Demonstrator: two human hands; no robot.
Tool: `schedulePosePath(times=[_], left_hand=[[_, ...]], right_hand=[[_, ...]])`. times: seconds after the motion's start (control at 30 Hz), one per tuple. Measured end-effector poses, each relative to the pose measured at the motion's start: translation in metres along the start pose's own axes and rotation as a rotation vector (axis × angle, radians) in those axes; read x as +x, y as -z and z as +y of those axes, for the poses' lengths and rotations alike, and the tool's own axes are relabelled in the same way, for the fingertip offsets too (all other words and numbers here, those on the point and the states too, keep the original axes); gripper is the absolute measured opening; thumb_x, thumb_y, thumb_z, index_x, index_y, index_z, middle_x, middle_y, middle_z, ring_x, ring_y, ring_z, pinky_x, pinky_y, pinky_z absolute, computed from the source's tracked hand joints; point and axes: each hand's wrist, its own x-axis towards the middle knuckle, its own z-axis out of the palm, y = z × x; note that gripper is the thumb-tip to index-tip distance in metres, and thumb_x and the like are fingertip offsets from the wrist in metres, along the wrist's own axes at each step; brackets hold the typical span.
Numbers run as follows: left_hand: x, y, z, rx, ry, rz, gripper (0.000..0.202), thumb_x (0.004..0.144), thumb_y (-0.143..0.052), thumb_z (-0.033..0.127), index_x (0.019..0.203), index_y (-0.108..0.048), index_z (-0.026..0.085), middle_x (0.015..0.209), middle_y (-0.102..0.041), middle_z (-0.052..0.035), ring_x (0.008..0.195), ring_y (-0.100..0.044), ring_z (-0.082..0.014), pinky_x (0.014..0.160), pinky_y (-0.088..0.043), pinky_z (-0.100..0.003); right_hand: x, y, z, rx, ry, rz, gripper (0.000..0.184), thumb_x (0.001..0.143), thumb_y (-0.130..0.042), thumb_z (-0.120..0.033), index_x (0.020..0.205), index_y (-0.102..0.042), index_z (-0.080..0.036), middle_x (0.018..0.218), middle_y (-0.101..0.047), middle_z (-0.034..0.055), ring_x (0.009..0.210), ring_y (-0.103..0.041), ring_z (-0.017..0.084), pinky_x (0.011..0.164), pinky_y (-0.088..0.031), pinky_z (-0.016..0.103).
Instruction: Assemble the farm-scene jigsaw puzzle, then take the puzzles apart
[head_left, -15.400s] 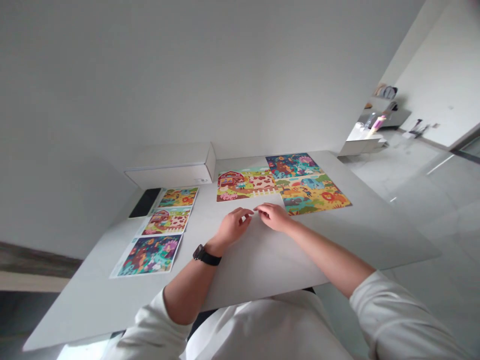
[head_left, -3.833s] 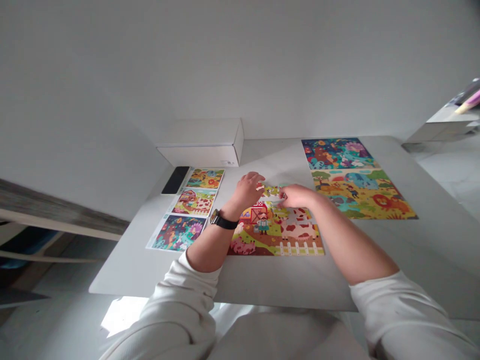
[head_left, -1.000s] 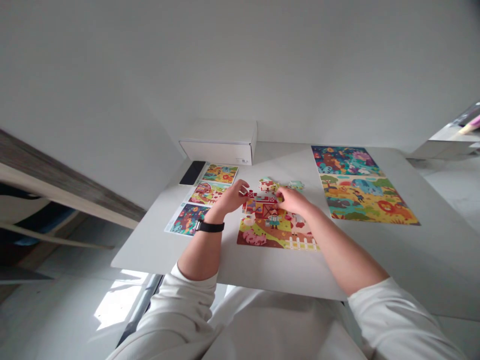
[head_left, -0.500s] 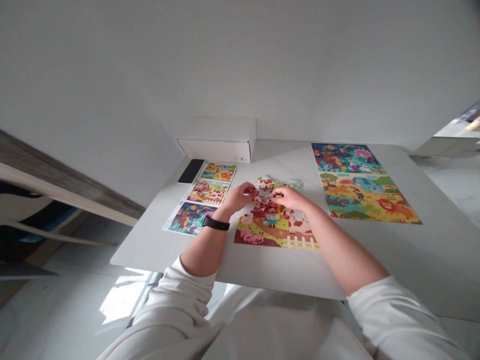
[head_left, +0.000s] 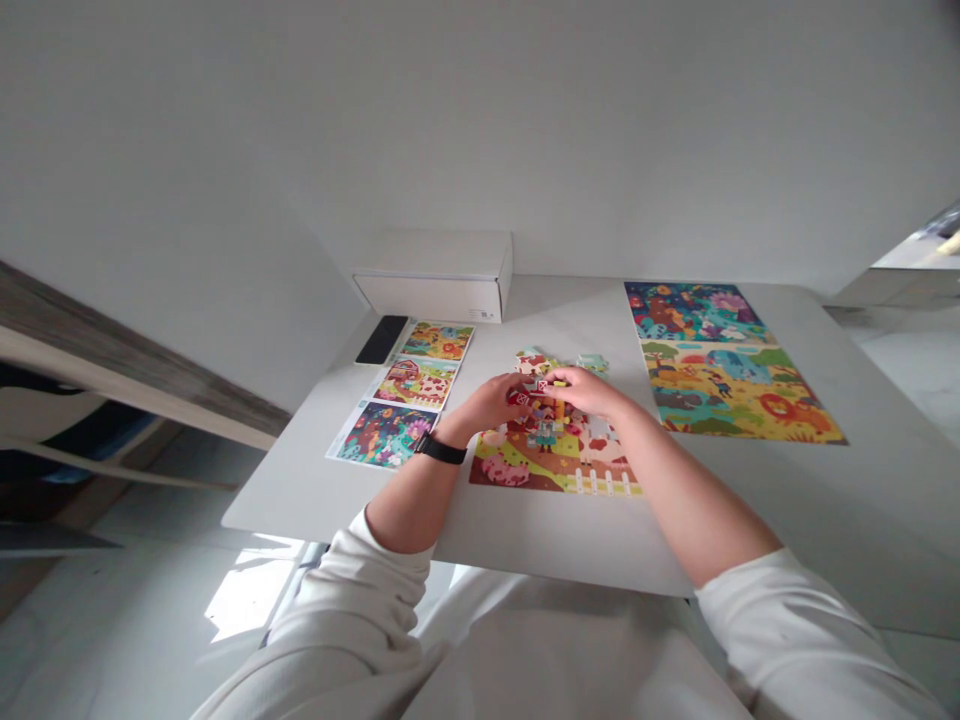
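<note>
A farm jigsaw puzzle [head_left: 536, 470] lies partly assembled on the white table, its lower rows joined with pigs, a farmer, a cow and a white fence. My left hand [head_left: 496, 402], with a black band on the wrist, is closed on a red puzzle piece [head_left: 522, 398] over the puzzle's upper left part. My right hand [head_left: 581, 388] pinches another red puzzle piece [head_left: 542, 386] bearing a white-framed window, close beside the left fingers. Loose pieces [head_left: 592, 364] lie just beyond both hands. My fingers hide some of the puzzle's upper part.
A reference sheet [head_left: 416, 382] with three small pictures lies at the left, a black phone [head_left: 382, 340] at its top corner. Behind stands a white box [head_left: 431, 290] against the wall. Two finished-looking pictures, one night scene [head_left: 701, 312] and one safari scene [head_left: 742, 393], lie at the right.
My left hand has moved right and slightly toward me, over the puzzle, bringing its red piece nearer the right hand. My right hand has shifted only a little.
</note>
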Motion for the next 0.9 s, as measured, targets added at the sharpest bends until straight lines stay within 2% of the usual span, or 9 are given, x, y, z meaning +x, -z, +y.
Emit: schedulePosePath(times=[0.1, 0.17, 0.43, 0.5, 0.6, 0.67, 0.73, 0.83, 0.9], left_hand=[[-0.001, -0.001, 0.002, 0.046, -0.036, -0.010, 0.061, 0.082, -0.084, 0.031, 0.141, -0.069, 0.022, 0.137, -0.072, -0.0132, 0.129, -0.067, -0.0322, 0.115, -0.051, -0.045], [-0.002, -0.002, 0.002, 0.074, -0.054, -0.028, 0.063, 0.080, -0.086, 0.030, 0.140, -0.069, 0.021, 0.137, -0.072, -0.0143, 0.130, -0.066, -0.0335, 0.116, -0.050, -0.046], [-0.002, -0.005, 0.004, 0.013, -0.028, -0.056, 0.057, 0.076, -0.085, 0.024, 0.131, -0.071, 0.021, 0.122, -0.076, -0.0096, 0.110, -0.072, -0.0282, 0.101, -0.056, -0.039], [-0.003, -0.003, 0.008, -0.029, -0.024, -0.062, 0.056, 0.076, -0.083, 0.022, 0.131, -0.071, 0.021, 0.117, -0.077, -0.0079, 0.104, -0.072, -0.0255, 0.097, -0.057, -0.037], [-0.005, 0.004, 0.012, -0.067, -0.017, -0.055, 0.051, 0.076, -0.080, 0.019, 0.126, -0.074, 0.022, 0.110, -0.077, -0.0052, 0.098, -0.072, -0.0226, 0.093, -0.057, -0.034], [-0.006, 0.011, 0.010, -0.113, 0.028, -0.013, 0.047, 0.076, -0.079, 0.018, 0.123, -0.075, 0.023, 0.104, -0.077, -0.0033, 0.092, -0.071, -0.0199, 0.087, -0.057, -0.032], [-0.006, 0.017, 0.005, -0.232, 0.092, 0.063, 0.046, 0.077, -0.078, 0.021, 0.123, -0.075, 0.022, 0.101, -0.076, -0.0027, 0.083, -0.071, -0.0170, 0.080, -0.056, -0.029], [-0.006, 0.019, -0.006, -0.472, 0.168, 0.192, 0.050, 0.078, -0.081, 0.030, 0.126, -0.071, 0.019, 0.102, -0.077, -0.0054, 0.078, -0.071, -0.0153, 0.072, -0.055, -0.028], [-0.004, 0.016, -0.011, -0.585, 0.204, 0.242, 0.055, 0.075, -0.084, 0.033, 0.125, -0.070, 0.018, 0.105, -0.077, -0.0069, 0.081, -0.073, -0.0163, 0.071, -0.055, -0.028]], right_hand=[[0.000, 0.003, 0.002, 0.000, -0.043, 0.020, 0.021, 0.101, -0.066, -0.039, 0.112, -0.076, -0.025, 0.111, -0.081, 0.0016, 0.095, -0.073, 0.021, 0.085, -0.055, 0.029], [0.001, 0.006, 0.003, -0.020, -0.065, 0.062, 0.020, 0.101, -0.064, -0.038, 0.111, -0.076, -0.025, 0.110, -0.081, 0.0021, 0.094, -0.072, 0.021, 0.083, -0.054, 0.028], [-0.002, 0.029, -0.002, -0.138, -0.102, 0.190, 0.020, 0.098, -0.064, -0.034, 0.108, -0.076, -0.022, 0.104, -0.081, 0.0034, 0.091, -0.069, 0.021, 0.080, -0.049, 0.027], [-0.004, 0.035, -0.004, -0.174, -0.152, 0.173, 0.021, 0.098, -0.064, -0.035, 0.108, -0.076, -0.022, 0.097, -0.080, 0.0026, 0.084, -0.068, 0.020, 0.074, -0.046, 0.027], [-0.007, 0.039, -0.006, -0.206, -0.208, 0.039, 0.026, 0.099, -0.066, -0.042, 0.111, -0.077, -0.022, 0.085, -0.079, 0.0011, 0.072, -0.066, 0.019, 0.067, -0.044, 0.027], [-0.008, 0.035, -0.009, -0.234, -0.184, -0.062, 0.026, 0.095, -0.074, -0.043, 0.112, -0.079, -0.023, 0.092, -0.081, 0.0026, 0.078, -0.070, 0.020, 0.071, -0.048, 0.027], [-0.008, 0.027, -0.012, -0.294, -0.158, -0.112, 0.031, 0.087, -0.084, -0.039, 0.114, -0.081, -0.025, 0.108, -0.083, 0.0056, 0.092, -0.074, 0.023, 0.080, -0.052, 0.029], [-0.009, 0.015, -0.019, -0.440, -0.143, -0.116, 0.047, 0.079, -0.093, -0.033, 0.123, -0.080, -0.024, 0.125, -0.080, 0.0110, 0.108, -0.074, 0.028, 0.091, -0.055, 0.032], [-0.012, 0.008, -0.024, -0.530, -0.138, -0.101, 0.050, 0.079, -0.093, -0.031, 0.126, -0.079, -0.023, 0.130, -0.077, 0.0137, 0.111, -0.074, 0.030, 0.093, -0.055, 0.033]])
